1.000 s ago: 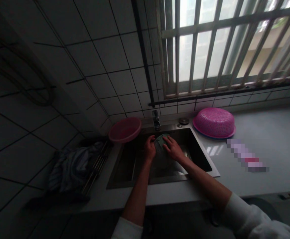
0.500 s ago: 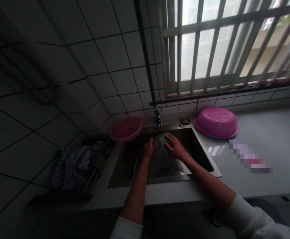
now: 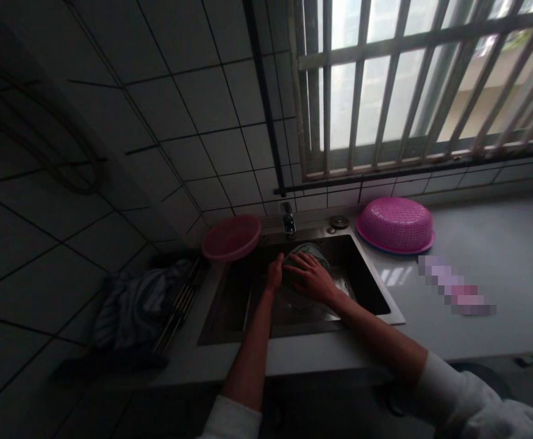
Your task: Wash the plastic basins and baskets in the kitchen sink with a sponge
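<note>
Over the sink (image 3: 376, 292), my left hand (image 3: 274, 273) grips the left edge of a round, bowl-like dish (image 3: 318, 250) with a curved rim, held tilted. Green shows on the dish; whether it is a cloth or a pattern I cannot tell. My right hand (image 3: 311, 277) lies across the dish with its fingers stretched out and a little apart, hiding much of it. Anything pressed under that palm is out of sight. A metal tap (image 3: 288, 219) stands just behind the dish.
A pink basin (image 3: 232, 238) leans at the sink's back left corner. On the right counter sits an upturned pink basket (image 3: 397, 224), with a blurred-out item (image 3: 454, 285) before it. A striped cloth (image 3: 133, 305) lies left, beside metal rods (image 3: 177, 308). Window bars (image 3: 388, 91) rise behind.
My right hand has slid left and slightly down across the dish, its fingers now nearer my left hand. The dish's tilt looks a little different. My left hand keeps its grip.
</note>
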Motion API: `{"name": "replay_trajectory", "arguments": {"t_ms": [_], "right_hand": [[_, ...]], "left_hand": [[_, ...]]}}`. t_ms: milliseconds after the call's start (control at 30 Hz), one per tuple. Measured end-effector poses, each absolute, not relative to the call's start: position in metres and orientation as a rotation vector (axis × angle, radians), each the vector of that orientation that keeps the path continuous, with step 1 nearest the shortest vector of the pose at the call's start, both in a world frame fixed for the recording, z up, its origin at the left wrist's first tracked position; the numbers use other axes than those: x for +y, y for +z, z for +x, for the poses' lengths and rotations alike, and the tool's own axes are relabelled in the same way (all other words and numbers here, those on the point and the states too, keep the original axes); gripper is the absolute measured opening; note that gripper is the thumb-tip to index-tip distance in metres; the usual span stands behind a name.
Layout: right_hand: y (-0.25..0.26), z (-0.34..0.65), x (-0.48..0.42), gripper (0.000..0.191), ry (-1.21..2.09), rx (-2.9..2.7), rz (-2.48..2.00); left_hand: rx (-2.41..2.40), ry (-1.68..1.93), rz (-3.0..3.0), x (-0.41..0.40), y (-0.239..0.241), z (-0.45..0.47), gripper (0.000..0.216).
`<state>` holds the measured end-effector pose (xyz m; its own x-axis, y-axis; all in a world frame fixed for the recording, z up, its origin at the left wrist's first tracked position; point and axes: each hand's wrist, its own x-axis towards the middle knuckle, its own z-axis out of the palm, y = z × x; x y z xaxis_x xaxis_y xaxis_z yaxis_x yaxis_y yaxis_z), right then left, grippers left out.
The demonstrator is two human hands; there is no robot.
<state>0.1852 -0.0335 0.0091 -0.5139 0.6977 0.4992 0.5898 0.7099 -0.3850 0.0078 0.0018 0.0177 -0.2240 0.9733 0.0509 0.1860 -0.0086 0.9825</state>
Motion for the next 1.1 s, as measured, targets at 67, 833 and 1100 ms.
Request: {"name": "replay_trajectory", "arguments": {"t_ms": [67,833,1100], "right_hand": [[0.005,0.197,-0.021,0.055,0.312,-2.103,-1.093],[-0.009,0.217,0.007,0.051,0.557,-1.774,-1.294],[0.011,0.182,-0.038,0.053,0.145,-2.38,-0.938]], "left_hand": [[1.472,1.264,1.279,-0.001,0.019,0.007,0.064],[1.518,1.197,1.181,-0.005,0.02,0.005,0.075],[1.516,1.367,1.207,0.002,0.019,0.009,0.058]]}}
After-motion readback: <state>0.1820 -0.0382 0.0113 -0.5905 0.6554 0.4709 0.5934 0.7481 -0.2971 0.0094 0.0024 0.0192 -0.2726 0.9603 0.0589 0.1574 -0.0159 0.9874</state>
